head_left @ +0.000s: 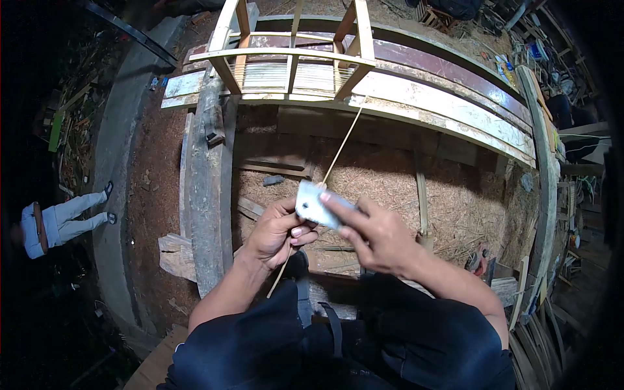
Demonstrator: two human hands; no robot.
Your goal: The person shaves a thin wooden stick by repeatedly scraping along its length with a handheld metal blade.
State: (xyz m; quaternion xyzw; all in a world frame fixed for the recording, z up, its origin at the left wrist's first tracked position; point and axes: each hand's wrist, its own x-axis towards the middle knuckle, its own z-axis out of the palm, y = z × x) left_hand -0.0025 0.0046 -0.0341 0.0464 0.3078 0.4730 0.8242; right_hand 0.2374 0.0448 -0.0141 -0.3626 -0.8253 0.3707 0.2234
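Observation:
A wide, pale metal blade (313, 207) with a dark hole near one corner is held by my right hand (380, 237), its fingers wrapped round the right end. My left hand (270, 234) pinches a thin bamboo strip (340, 149) close beside the blade's left edge. The strip runs up from the hands to the bench edge, and its lower end comes out below my left hand. Where blade and strip meet, the fingers and the blade hide the contact.
A wooden frame with thin slats (290, 55) stands on the plank bench (422, 94) ahead. A thick beam (209, 188) runs along the left. Shavings (377, 172) cover the ground beyond my hands. At the far left is another person (65, 218).

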